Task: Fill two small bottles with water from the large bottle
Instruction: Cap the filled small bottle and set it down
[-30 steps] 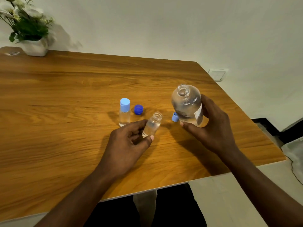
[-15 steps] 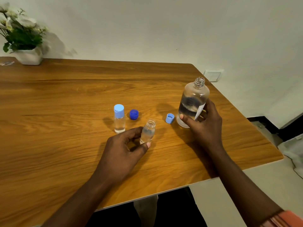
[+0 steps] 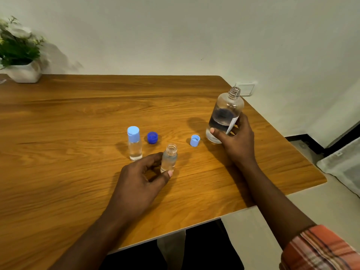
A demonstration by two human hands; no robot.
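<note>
Three bottles stand on the wooden table: one large and two small. The large bottle, uncapped and partly filled with water, stands close to the table's right edge, and the right hand is wrapped around its lower half. The left hand pinches the open small bottle between thumb and fingers, toward the middle of the near edge; it holds clear water. Just left of it stands the second small bottle, closed with a light blue cap. Two loose caps lie between the bottles: a dark blue cap and a light blue cap. One potted plant sits at the far left corner.
</note>
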